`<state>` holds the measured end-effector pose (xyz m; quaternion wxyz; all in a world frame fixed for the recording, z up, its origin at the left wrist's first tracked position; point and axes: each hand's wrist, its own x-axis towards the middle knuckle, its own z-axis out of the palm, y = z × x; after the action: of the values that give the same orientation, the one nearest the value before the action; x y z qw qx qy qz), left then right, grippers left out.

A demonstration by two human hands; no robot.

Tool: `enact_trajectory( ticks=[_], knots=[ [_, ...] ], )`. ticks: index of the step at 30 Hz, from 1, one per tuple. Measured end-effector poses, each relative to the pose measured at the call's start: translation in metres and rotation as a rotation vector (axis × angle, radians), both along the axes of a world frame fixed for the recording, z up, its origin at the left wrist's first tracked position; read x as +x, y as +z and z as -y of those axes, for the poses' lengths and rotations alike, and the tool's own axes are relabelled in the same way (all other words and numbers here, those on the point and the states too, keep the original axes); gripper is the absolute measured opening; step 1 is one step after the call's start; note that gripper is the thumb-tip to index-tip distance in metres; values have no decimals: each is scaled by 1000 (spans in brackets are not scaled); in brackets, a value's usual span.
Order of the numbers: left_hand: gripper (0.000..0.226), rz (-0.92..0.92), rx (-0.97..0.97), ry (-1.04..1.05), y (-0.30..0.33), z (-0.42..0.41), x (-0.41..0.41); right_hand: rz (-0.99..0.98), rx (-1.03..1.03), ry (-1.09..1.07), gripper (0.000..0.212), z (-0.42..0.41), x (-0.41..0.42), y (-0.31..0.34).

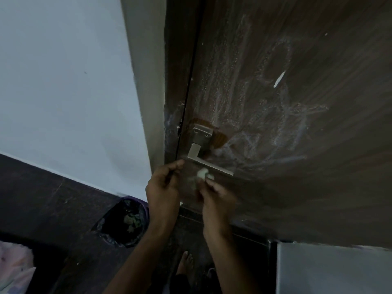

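A dark brown wooden door fills the right of the view, smeared with pale chalky scribbles. Its silver lever handle juts out below a square metal plate. Just under the lever, my right hand pinches a small white wad of cloth or tissue; the hand is blurred. My left hand hovers beside it at the door's edge, fingers curled with the thumb and fingertips together. Whether the left hand holds anything is unclear.
A white wall stands left of the door frame. On the dark floor below sits a bin lined with a black bag with scraps inside. My bare foot shows near the threshold. A white surface lies bottom right.
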<state>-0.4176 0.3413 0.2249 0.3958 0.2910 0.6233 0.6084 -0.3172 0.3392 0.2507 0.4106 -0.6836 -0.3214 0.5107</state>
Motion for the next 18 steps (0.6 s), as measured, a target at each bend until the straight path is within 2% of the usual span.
enact_trajectory(
  ticks=[3, 6, 8, 9, 11, 13, 15, 18],
  knots=[
    [37, -37, 78, -22, 8, -3, -1, 309, 201, -42, 10, 16, 17, 36],
    [32, -106, 132, -49, 16, -8, -5, 695, 391, -22, 12, -8, 20, 70],
    [30, -170, 143, -79, 22, -11, -5, 966, 281, 118, 16, -37, 11, 82],
    [31, -194, 142, -99, 25, -11, -6, 1020, 185, 158, 17, -50, 4, 84],
    [33, -221, 138, -131, 29, -11, -6, 955, 65, 147, 19, -64, -13, 80],
    [34, -240, 139, -139, 30, -11, -9, 873, 35, 145, 24, -66, -30, 71],
    [33, -255, 134, -154, 31, -11, -12, 802, 19, 118, 7, -66, -38, 63],
    [32, -274, 117, -190, 32, -11, -15, 642, 4, -36, 9, -71, -34, 57]
  ],
)
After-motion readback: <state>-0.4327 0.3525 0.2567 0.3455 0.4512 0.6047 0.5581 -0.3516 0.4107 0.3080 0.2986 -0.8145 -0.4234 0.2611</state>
